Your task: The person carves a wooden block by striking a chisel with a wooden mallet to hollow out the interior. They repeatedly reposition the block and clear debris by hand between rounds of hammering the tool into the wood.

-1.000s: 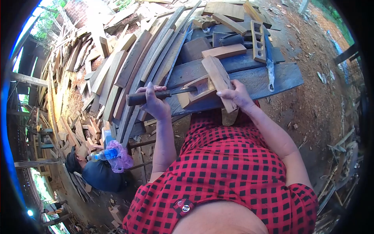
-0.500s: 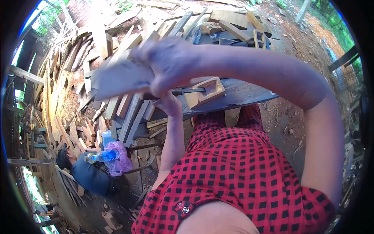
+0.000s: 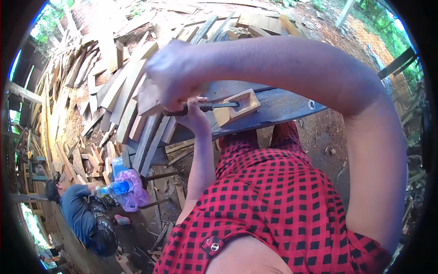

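Note:
My left hand (image 3: 196, 119) is wrapped round the dark handle of a chisel (image 3: 222, 105). The blade points right, its tip inside the hollow of a pale wooden block (image 3: 222, 118). That block lies on a dark workbench (image 3: 278, 110), with wood dust in the recess. Above the handle end is my right hand (image 3: 168, 75), smeared by motion and closed on a pale wooden striking piece (image 3: 148, 97). The striking piece hangs close to the butt of the chisel, and my right forearm arches across the bench.
Stacked planks and offcuts (image 3: 123, 91) crowd the bench's left and far sides. A pink plastic bag (image 3: 134, 196) and clear bottles (image 3: 117, 187) are at the lower left. Beyond them a person (image 3: 82, 210) crouches near wood scraps.
My right hand has swung the striking piece down toward the chisel's butt. My left hand and the chisel keep their place at the block. The person at left has changed posture.

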### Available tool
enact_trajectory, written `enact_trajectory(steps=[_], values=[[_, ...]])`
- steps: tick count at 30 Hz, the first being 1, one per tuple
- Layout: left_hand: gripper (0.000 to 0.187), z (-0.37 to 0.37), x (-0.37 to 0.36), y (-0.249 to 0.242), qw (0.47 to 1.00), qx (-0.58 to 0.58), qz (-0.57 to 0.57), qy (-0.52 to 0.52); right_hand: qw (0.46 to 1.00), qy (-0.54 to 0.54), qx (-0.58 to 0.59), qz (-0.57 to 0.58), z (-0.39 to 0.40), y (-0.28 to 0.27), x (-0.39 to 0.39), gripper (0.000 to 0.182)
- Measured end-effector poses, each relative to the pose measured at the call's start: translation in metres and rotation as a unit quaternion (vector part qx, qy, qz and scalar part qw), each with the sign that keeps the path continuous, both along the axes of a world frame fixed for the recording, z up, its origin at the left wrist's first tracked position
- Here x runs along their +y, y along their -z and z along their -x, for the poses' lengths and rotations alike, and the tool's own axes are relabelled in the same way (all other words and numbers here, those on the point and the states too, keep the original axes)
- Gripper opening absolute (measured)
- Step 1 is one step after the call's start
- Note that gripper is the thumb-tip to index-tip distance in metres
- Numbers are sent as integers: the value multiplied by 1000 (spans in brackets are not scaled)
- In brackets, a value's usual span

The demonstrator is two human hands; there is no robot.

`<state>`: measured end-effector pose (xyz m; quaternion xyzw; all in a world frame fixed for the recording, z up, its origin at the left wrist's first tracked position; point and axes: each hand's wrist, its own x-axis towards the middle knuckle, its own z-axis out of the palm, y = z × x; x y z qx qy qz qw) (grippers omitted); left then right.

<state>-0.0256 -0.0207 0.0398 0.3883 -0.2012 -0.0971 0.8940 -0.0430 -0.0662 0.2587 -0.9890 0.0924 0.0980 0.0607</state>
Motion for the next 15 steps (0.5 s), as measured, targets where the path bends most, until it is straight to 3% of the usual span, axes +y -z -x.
enact_trajectory(steps=[1, 4, 6, 7, 8, 9, 10, 12, 13, 15], values=[[21, -9, 1, 10, 999, -19, 7, 40, 999, -6, -12, 36, 0, -13, 8, 41], [18, -7, -3, 10, 999, 23, -21, 19, 980, 34, -161, -112, 0, -20, 17, 42], [18, -27, -6, 41, 999, -8, -17, 27, 968, -1, -210, -135, 11, 7, 13, 43], [19, -47, -10, 75, 955, -241, -129, -115, 953, -35, -256, -161, 17, 17, 10, 45], [21, -56, -12, 93, 826, -452, -229, -246, 993, -31, -86, -80, 21, 15, 7, 40], [24, -16, -18, 42, 990, -51, -60, -121, 998, -19, -34, -56, 19, 13, 4, 38], [24, -13, -13, 25, 990, -54, -61, -117, 999, -3, 17, -34, 16, 12, 3, 36], [23, -6, -5, 11, 999, -38, -32, 24, 999, -19, -44, 3, 12, -1, 5, 35], [21, -12, -7, 23, 999, -3, -35, 41, 995, -30, -92, 4, 21, -15, 9, 39], [20, -14, -8, 26, 999, -14, -21, 41, 971, 3, -206, -117, 25, -6, 7, 48]])
